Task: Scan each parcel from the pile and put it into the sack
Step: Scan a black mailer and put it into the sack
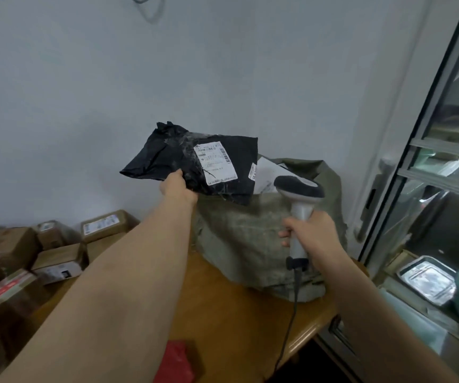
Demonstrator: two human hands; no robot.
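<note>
Scanner (300,214) work comes first: we have its grey handle wrapped in our right hand (311,233), fingers curled round the grip, its dark head raised and turned up towards the parcel, its cable (291,322) trailing down below the wrist. Our left hand (177,186) pinches the lower edge of a black poly-bag parcel (192,164), holding it in the air above and to the left of the scanner hand, white shipping label (215,163) facing us. To do this step well, we judge we should flatten the creased film so the barcode lies smooth, tilt the label squarely at the scanner head, and wait for a read before letting go.

Just beyond the scanner hand stands the green woven sack (261,239), mouth open behind the parcel, with a pale packet showing inside; the drop looks short.

Below both hands runs the wooden table (222,313), a red item (175,360) near its close edge. Left of the parcel hand sits the pile of cardboard boxes (57,250). Right of the scanner hand is a glass-fronted cabinet (429,175) with a metal tray (427,280), and farthest off, a plain pale wall (167,64).
</note>
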